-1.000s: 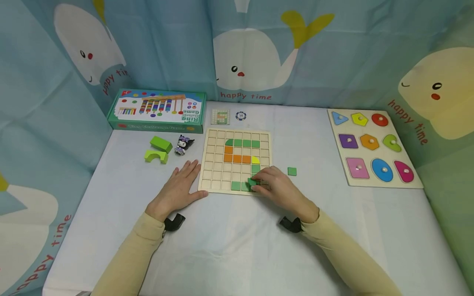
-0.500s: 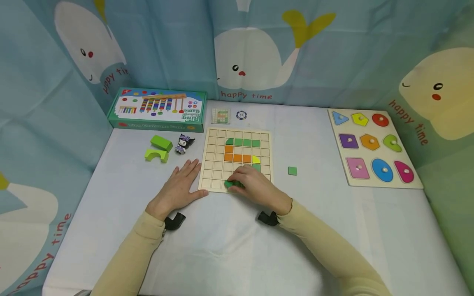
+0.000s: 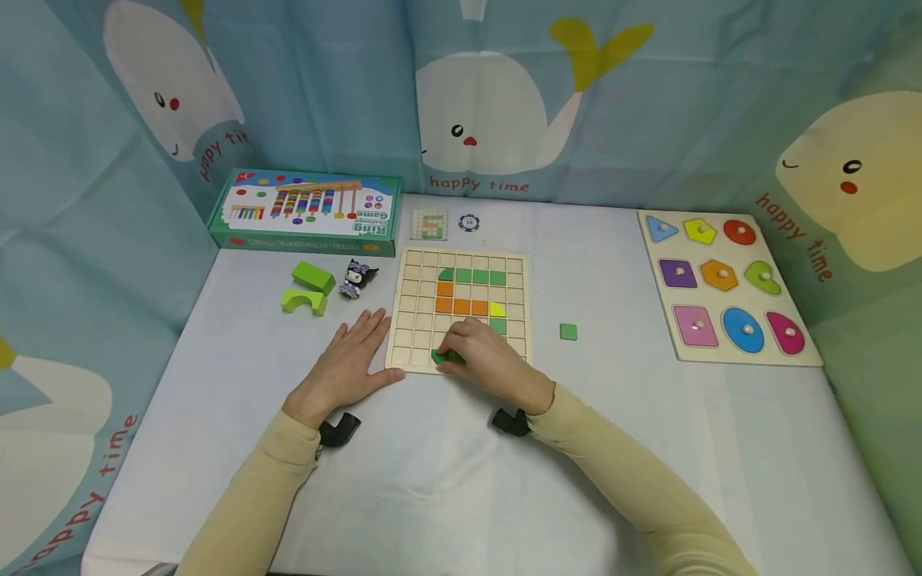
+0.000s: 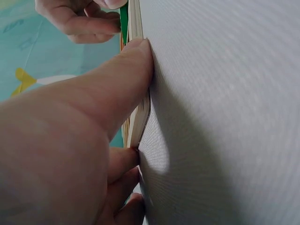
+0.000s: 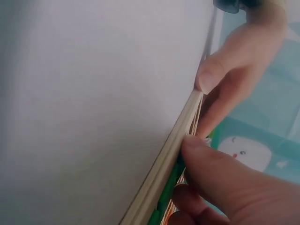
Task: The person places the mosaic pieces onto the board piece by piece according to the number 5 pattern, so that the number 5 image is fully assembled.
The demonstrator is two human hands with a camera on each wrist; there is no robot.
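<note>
A wooden grid board (image 3: 413, 316) lies in the middle of the table. Green, orange and yellow tiles sit in some of its squares. My right hand (image 3: 493, 360) pinches a green tile (image 3: 436, 357) with one rounded corner, low on the board in its bottom row. In the left wrist view this green tile (image 4: 124, 21) stands tilted over the board's edge. My left hand (image 3: 342, 368) rests spread on the table, its thumb and fingertips touching the board's left side. To the right of the board lies a loose green square tile (image 3: 568, 331). The right hand hides part of the bottom rows.
Behind the board are a small pattern card (image 3: 429, 225) and a round chip (image 3: 469, 223). Left stand a game box (image 3: 306, 212), a figurine (image 3: 356, 278), a green block (image 3: 313, 277) and a green arch block (image 3: 304, 302). A knobbed shape puzzle (image 3: 727, 288) lies at right.
My right hand has moved left along the board's bottom row with a green tile, then only slightly further in the last half second. The left hand has stayed in place.
</note>
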